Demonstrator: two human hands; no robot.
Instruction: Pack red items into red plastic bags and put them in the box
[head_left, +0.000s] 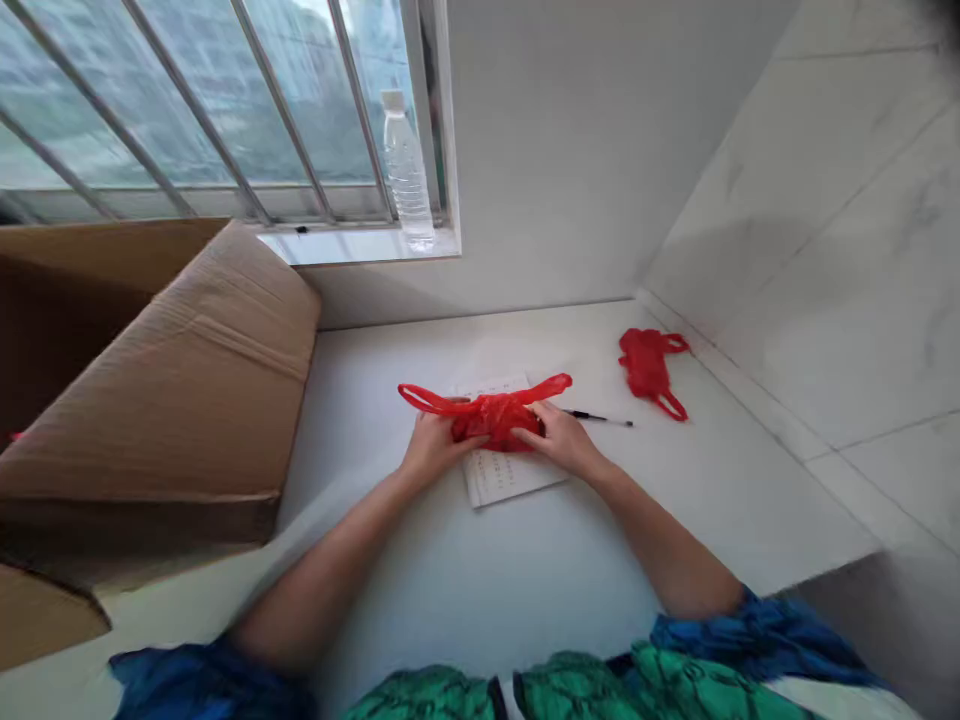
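A crumpled red plastic bag (491, 408) sits over a printed sheet of paper (510, 475) on the white counter (480, 570). My left hand (433, 445) grips its left side, fingers closed on the plastic. My right hand (561, 438) pinches its right side. The bag's handles stick out to the left and right. A black pen (600, 417) lies just right of my right hand. A second red bag (649, 368), bunched up, lies farther right near the wall.
A large open cardboard box (172, 400) fills the left side of the counter. A clear water bottle (406, 170) stands on the sill of a barred window (225, 110). Tiled walls close in the back and right.
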